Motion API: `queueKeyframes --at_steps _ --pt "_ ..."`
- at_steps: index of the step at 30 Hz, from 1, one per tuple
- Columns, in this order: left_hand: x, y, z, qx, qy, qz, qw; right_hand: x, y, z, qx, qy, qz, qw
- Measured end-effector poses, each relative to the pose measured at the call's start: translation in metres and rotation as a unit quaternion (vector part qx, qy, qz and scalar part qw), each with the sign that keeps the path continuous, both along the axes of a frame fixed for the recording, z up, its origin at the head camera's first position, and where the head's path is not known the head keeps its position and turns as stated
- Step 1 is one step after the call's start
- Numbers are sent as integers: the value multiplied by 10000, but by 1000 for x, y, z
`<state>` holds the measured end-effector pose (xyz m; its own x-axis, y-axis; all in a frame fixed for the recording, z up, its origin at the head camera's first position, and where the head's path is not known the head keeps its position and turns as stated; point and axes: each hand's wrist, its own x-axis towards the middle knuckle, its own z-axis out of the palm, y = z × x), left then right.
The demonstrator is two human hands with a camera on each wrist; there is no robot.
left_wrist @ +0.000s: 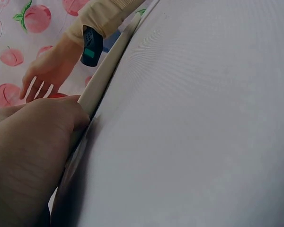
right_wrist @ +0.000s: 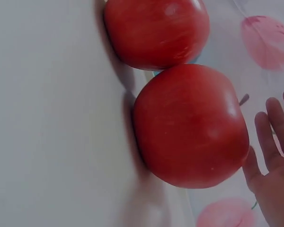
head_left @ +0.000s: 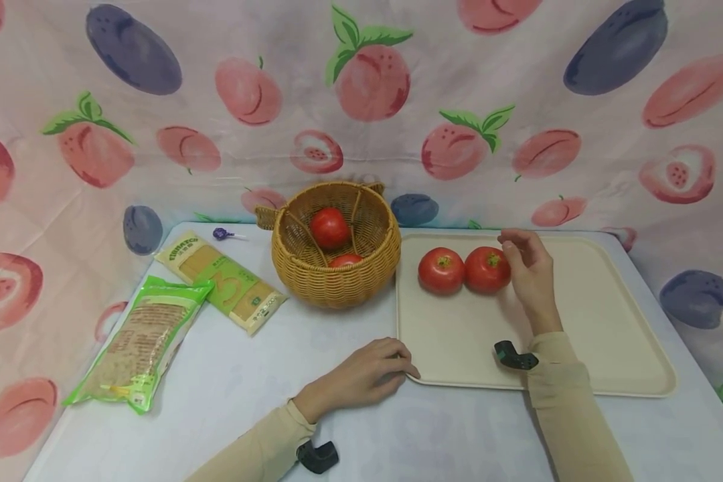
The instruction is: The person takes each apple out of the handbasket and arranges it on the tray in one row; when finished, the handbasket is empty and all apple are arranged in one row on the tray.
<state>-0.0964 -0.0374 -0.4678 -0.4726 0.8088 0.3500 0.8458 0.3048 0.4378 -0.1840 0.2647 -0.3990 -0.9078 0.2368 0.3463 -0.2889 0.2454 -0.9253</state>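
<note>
Two red apples (head_left: 441, 270) (head_left: 487, 270) sit side by side near the back left of a beige tray (head_left: 458, 341). My right hand (head_left: 529, 273) is just right of the right-hand apple, its fingers extended and spread. In the right wrist view that apple (right_wrist: 191, 125) shows a short stem, and the fingers (right_wrist: 270, 137) lie beside it. My left hand (head_left: 370, 371) rests at the tray's front left corner, with its fingertips on the rim. From the left wrist, the left hand (left_wrist: 33, 146) appears right against the tray edge (left_wrist: 102, 78).
Left of the tray stands a wicker basket (head_left: 337, 288) holding two more red apples (head_left: 330, 228). Further left lie a pack of noodles (head_left: 223, 281), a green-edged bag (head_left: 141, 341) and a purple lollipop (head_left: 221, 233). Fruit-printed cloth (head_left: 247, 53) hangs behind the table.
</note>
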Motion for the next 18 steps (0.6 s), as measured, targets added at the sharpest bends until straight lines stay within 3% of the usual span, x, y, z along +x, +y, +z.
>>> queueKeyframes --at_steps 9,18 --pt "1 0 2 -38 12 2 10000 1 -19 18 374 188 405 9983" --pt "0 0 1 142 -81 -61 9998 -16 -22 11 654 -119 735 9951"
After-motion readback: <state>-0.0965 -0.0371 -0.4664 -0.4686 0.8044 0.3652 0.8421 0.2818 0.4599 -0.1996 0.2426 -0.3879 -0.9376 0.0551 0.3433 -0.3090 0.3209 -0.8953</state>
